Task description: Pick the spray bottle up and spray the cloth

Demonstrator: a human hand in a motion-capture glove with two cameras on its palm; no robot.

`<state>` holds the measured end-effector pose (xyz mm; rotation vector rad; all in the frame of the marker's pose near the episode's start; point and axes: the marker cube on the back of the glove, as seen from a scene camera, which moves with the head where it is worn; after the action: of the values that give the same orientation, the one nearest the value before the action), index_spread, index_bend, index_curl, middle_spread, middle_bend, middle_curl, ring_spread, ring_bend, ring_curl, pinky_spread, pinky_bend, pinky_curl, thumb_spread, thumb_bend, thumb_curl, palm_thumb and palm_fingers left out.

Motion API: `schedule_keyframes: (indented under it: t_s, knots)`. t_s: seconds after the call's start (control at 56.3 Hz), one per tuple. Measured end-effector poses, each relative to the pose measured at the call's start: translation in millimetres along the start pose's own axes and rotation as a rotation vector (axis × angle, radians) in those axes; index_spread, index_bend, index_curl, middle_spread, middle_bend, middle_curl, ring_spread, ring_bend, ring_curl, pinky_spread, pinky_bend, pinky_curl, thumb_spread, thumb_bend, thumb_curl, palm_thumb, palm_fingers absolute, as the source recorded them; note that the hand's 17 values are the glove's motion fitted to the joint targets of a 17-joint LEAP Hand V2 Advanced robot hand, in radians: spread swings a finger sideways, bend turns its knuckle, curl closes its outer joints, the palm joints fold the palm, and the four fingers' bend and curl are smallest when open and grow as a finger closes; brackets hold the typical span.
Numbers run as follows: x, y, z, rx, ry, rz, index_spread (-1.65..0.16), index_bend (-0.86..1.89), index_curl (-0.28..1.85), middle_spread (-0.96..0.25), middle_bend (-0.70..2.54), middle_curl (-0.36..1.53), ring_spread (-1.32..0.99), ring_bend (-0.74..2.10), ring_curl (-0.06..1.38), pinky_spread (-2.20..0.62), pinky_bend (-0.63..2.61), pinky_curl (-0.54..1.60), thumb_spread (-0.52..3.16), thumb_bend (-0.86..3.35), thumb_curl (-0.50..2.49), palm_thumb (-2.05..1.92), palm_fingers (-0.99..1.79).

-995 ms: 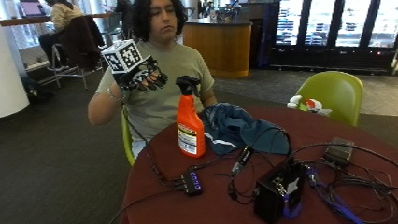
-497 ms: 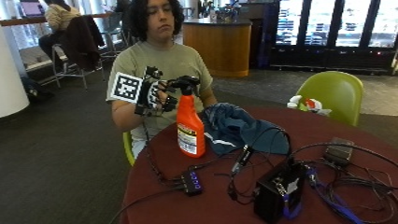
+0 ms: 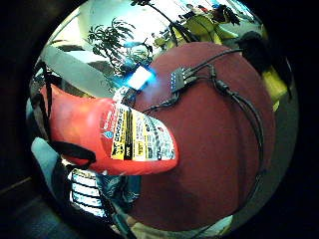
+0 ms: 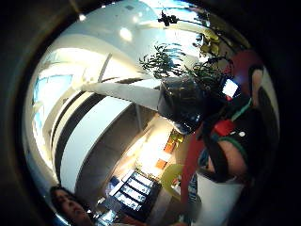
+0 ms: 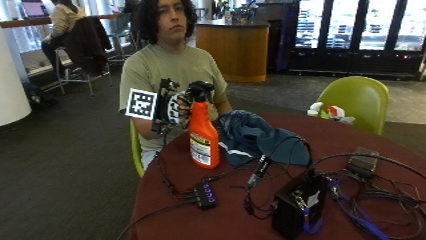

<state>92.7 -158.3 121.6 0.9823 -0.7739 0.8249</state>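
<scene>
Round dark-red desk (image 5: pixel 373 150) filling the lower half of the outside view, with a green chair (image 5: pixel 356 100) behind its far side. On the desk, toward the seated person, a crumpled blue cloth (image 5: pixel 256 137), lying just beside the orange spray bottle (image 5: pixel 203 137) and apparently touching its base, though hard to say for sure from this angle. Spray bottle standing upright on the desk near the edge closest to the person, black trigger head on top, printed label facing the camera. Gloved right hand (image 5: pixel 174 106) raised at the level of the bottle's neck and trigger head, fingers curled around the neck just under the black top. In the little finger side palm view, the orange body and label of the spray bottle (image 3: pixel 114 137) very close to the palm, with the desk (image 3: pixel 214 154) beyond it. In the thumb side palm view, the black trigger head (image 4: pixel 186 103) right next to the hand. Nearer the camera on the desk, a black box (image 5: pixel 296 210) and a small black hub (image 5: pixel 205 194) among tangled cables (image 5: pixel 373 195).
</scene>
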Motion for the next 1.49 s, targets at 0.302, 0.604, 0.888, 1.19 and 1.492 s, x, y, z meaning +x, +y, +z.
schedule_keyframes:
  t_s: [0.302,0.604,0.888,1.19,1.492]
  knots:
    - [-23,29,-29,-0.267,0.127,-0.158,-0.25,0.51,0.54,-0.19,0.69,0.74,-0.18,0.94,0.66,-0.19,0.85,0.67,1.00,-0.01,0.71,0.96,0.99]
    - [-27,68,-87,-0.581,0.556,-0.441,-0.26,0.26,0.48,-0.01,0.38,0.55,-0.05,0.52,0.48,0.01,0.42,0.47,1.12,-0.07,0.63,0.71,0.65]
    - [-14,110,-137,-0.841,0.851,-0.428,-0.37,0.18,0.41,0.03,0.21,0.43,-0.01,0.26,0.36,0.21,0.17,0.35,1.13,-0.05,0.49,0.46,0.37]
    - [-9,107,-157,-0.764,0.993,-0.454,-0.41,0.18,0.36,0.01,0.18,0.37,-0.01,0.23,0.33,0.22,0.17,0.32,1.11,-0.03,0.43,0.42,0.35]
    - [0,84,-128,-0.731,0.818,-0.385,-0.40,0.17,0.34,0.03,0.19,0.34,-0.01,0.24,0.33,0.22,0.17,0.30,1.12,-0.02,0.40,0.44,0.37]
